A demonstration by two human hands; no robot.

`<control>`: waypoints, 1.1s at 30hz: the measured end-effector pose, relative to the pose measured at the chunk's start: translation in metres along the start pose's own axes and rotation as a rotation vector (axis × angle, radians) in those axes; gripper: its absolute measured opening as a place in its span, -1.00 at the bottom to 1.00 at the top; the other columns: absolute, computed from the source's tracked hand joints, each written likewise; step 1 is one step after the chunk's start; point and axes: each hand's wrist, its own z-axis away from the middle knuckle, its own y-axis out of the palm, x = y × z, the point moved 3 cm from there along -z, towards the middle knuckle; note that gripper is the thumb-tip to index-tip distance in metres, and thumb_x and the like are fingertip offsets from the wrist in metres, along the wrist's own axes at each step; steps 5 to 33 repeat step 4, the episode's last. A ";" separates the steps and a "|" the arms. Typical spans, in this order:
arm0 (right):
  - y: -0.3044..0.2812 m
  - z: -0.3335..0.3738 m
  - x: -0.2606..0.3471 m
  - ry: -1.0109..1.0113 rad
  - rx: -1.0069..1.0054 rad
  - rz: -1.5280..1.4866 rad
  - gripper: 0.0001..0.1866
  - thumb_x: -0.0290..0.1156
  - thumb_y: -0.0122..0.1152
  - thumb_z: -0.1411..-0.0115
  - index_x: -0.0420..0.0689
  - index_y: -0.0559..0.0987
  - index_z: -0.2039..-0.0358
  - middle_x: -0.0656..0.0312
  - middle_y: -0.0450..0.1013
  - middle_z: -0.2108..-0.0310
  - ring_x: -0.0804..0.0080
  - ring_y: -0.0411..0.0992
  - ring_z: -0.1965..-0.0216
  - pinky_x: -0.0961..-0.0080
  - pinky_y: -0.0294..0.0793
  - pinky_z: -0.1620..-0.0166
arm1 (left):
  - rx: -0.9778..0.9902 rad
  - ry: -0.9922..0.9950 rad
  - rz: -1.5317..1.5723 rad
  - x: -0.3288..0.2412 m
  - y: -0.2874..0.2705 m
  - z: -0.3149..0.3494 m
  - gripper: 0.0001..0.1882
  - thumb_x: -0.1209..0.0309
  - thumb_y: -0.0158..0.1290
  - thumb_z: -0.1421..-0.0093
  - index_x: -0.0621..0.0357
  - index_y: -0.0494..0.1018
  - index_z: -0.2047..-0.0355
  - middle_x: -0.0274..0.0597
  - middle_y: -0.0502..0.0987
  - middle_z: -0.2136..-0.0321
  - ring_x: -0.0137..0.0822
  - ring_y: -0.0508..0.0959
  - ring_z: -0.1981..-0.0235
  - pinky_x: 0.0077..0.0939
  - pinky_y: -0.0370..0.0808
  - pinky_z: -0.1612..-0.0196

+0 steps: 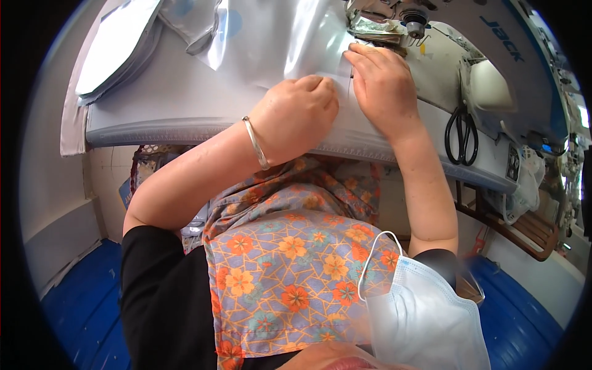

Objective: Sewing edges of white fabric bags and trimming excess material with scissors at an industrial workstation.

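My left hand (299, 114) rests knuckles up on a shiny silver-white fabric piece (277, 43), its fingers curled and pinching the fabric's near edge. A metal bangle circles that wrist. My right hand (382, 86) lies flat on the same fabric just to the right, fingertips pressing it down right before the sewing machine's presser foot (414, 28). The two hands almost touch. The white sewing machine (493, 68) stands at the upper right of the table.
Black scissors (462, 132) lie on the table (172, 105) right of my right hand. A stack of pale cut pieces (120, 43) sits at the far left. A flowered apron covers my lap and a face mask (419, 314) hangs below. The floor is blue.
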 end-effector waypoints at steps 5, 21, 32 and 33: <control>-0.001 -0.001 0.000 -0.008 -0.011 0.004 -0.71 -0.55 0.23 -0.13 -0.12 0.66 0.10 0.22 0.60 0.05 0.26 0.52 0.00 0.29 0.46 -0.14 | -0.043 -0.041 0.073 0.017 0.005 -0.006 -0.76 0.41 0.08 -0.09 0.17 0.58 0.23 -0.16 0.56 0.08 -0.16 0.57 0.03 -0.44 0.55 0.03; -0.001 -0.001 0.000 -0.008 -0.011 0.004 -0.71 -0.55 0.23 -0.13 -0.12 0.66 0.10 0.22 0.60 0.05 0.26 0.52 0.00 0.29 0.46 -0.14 | -0.043 -0.041 0.073 0.017 0.005 -0.006 -0.76 0.41 0.08 -0.09 0.17 0.58 0.23 -0.16 0.56 0.08 -0.16 0.57 0.03 -0.44 0.55 0.03; -0.001 -0.001 0.000 -0.008 -0.011 0.004 -0.71 -0.55 0.23 -0.13 -0.12 0.66 0.10 0.22 0.60 0.05 0.26 0.52 0.00 0.29 0.46 -0.14 | -0.043 -0.041 0.073 0.017 0.005 -0.006 -0.76 0.41 0.08 -0.09 0.17 0.58 0.23 -0.16 0.56 0.08 -0.16 0.57 0.03 -0.44 0.55 0.03; -0.001 -0.001 0.000 -0.008 -0.011 0.004 -0.71 -0.55 0.23 -0.13 -0.12 0.66 0.10 0.22 0.60 0.05 0.26 0.52 0.00 0.29 0.46 -0.14 | -0.043 -0.041 0.073 0.017 0.005 -0.006 -0.76 0.41 0.08 -0.09 0.17 0.58 0.23 -0.16 0.56 0.08 -0.16 0.57 0.03 -0.44 0.55 0.03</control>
